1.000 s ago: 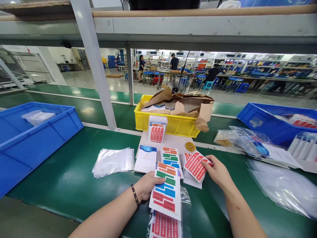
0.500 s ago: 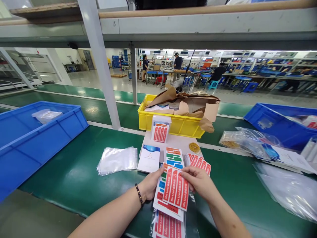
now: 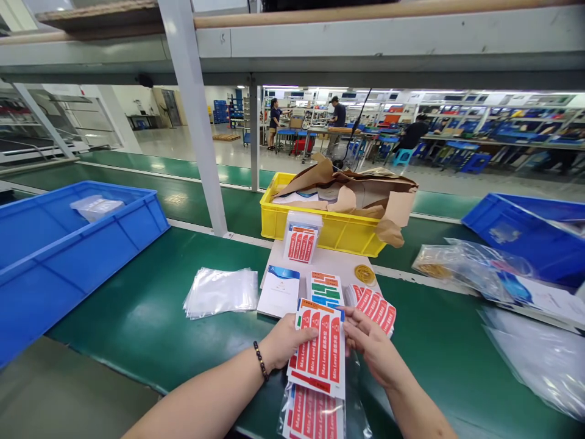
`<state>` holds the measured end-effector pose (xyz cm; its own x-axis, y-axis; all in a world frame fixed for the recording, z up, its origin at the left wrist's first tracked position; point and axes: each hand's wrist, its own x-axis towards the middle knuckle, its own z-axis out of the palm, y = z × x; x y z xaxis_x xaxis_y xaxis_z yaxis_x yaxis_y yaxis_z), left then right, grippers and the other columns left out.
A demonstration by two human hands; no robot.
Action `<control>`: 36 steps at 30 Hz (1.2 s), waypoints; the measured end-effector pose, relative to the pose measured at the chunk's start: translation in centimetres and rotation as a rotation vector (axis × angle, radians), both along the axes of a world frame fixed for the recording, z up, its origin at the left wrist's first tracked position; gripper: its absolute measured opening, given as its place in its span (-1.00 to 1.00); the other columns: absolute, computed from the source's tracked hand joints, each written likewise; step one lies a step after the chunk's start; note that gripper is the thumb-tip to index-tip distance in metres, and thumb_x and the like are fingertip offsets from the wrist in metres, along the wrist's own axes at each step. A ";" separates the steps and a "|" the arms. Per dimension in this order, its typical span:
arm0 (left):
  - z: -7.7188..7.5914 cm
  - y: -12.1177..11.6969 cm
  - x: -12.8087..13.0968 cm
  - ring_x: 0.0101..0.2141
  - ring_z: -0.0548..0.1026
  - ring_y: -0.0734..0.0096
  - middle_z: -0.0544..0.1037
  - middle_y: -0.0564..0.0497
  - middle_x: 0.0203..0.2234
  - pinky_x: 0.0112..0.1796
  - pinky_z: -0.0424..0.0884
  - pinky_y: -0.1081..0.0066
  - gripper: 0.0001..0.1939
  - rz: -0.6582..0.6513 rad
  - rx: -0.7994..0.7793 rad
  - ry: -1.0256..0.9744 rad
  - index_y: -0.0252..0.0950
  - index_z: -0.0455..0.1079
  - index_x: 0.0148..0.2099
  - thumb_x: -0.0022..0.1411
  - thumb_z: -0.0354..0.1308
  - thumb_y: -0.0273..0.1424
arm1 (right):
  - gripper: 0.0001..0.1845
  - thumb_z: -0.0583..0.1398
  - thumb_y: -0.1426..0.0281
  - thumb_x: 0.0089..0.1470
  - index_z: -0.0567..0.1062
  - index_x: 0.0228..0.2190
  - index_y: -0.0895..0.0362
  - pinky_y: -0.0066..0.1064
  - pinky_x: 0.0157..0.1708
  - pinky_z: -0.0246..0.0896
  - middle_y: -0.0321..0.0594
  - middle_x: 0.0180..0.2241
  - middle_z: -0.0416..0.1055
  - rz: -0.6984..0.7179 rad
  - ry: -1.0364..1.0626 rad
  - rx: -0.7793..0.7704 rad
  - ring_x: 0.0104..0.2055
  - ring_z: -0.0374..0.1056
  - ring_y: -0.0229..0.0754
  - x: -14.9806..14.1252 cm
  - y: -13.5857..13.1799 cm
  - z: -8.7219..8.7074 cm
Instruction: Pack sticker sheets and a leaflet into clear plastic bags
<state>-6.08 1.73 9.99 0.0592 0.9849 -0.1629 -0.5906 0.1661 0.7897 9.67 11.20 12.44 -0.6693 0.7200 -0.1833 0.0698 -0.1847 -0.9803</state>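
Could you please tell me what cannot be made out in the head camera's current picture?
In the head view:
Coloured sheet: mostly hidden by the red label sheet on top of it.
Left hand: fingertips under the sheets, hidden by them.
Yellow crate: contents partly hidden by brown paper.
Blue crate on the right: cut off by the picture's right edge.
White booklet: print too small to read.

Red-striped label sheet, face up, overlapping multicolored sticker sheet
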 end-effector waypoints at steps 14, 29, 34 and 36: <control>-0.1 0.4 -0.2 -0.45 0.47 0.31 0.50 -0.16 -0.44 -0.36 0.33 0.33 -0.67 0.092 -0.038 -0.075 -0.46 0.33 -0.25 -0.03 0.19 -0.31 | -0.64 0.20 0.29 -0.10 0.36 -0.22 0.16 -0.56 -0.67 0.14 -0.18 -0.37 0.39 0.263 -0.027 0.022 -0.49 0.28 -0.30 0.0 -0.6 0.0; 0.0 0.4 0.1 -0.47 0.44 0.38 0.49 -0.10 -0.46 -0.30 0.32 0.32 -0.64 0.133 -0.057 -0.059 -0.43 0.34 -0.24 -0.02 0.16 -0.25 | -0.63 0.16 0.29 -0.03 0.36 -0.14 0.14 -0.39 -0.44 0.26 -0.11 -0.24 0.43 0.255 0.053 -0.053 -0.34 0.39 -0.17 -0.2 -1.0 -0.3; 0.2 -0.1 -0.3 -0.44 0.40 0.41 0.47 -0.05 -0.46 -0.35 0.29 0.41 -0.60 -0.057 0.068 0.321 -0.43 0.38 -0.27 0.02 0.07 -0.15 | -0.67 0.24 0.33 -0.14 0.43 -0.26 0.19 -0.23 -0.33 0.30 -0.11 -0.37 0.49 0.103 0.069 -0.172 -0.36 0.42 -0.09 0.9 0.2 -0.1; 0.4 -0.1 -0.6 -0.45 0.36 0.45 0.45 -0.01 -0.47 -0.39 0.26 0.47 -0.65 -0.045 0.145 0.623 -0.40 0.41 -0.30 -0.02 0.12 -0.20 | -0.70 0.27 0.34 -0.19 0.44 -0.33 0.17 -0.26 -0.40 0.32 -0.15 -0.43 0.50 -0.133 0.125 -0.167 -0.43 0.42 -0.10 1.6 1.5 -0.1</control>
